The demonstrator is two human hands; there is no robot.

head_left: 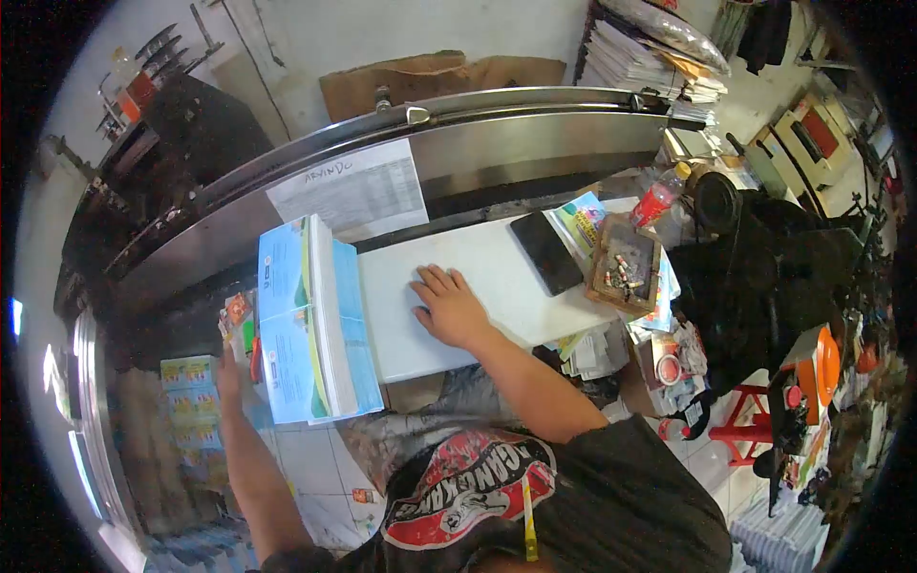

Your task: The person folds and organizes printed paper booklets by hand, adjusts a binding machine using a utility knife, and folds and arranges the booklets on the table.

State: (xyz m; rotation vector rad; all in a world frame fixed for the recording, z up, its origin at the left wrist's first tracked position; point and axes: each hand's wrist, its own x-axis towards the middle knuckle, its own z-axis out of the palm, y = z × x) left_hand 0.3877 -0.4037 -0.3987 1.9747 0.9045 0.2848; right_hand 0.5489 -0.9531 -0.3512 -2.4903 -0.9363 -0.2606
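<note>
My right hand [447, 307] lies flat on a white board [478, 258], fingers spread, with nothing in it. My left hand [229, 374] is seen edge-on at the left, its fingers stretched out and nothing visible in them. Between the two hands, at the board's left end, sits a thick stack of light-blue booklets [287, 325]. Its spines and covers show, and a thin band or line runs across the stack. Close beside my left hand are a red-handled item [255, 361] and a small green object [248, 334], both partly hidden by the stack.
A black phone [546, 252] and a wooden box with cigarette butts [623, 265] occupy the board's right end. Behind them stands a red-labelled bottle [661, 195]. A metal rail with a handwritten paper sheet [353, 186] runs along the back. Lower right is a red stool [743, 430].
</note>
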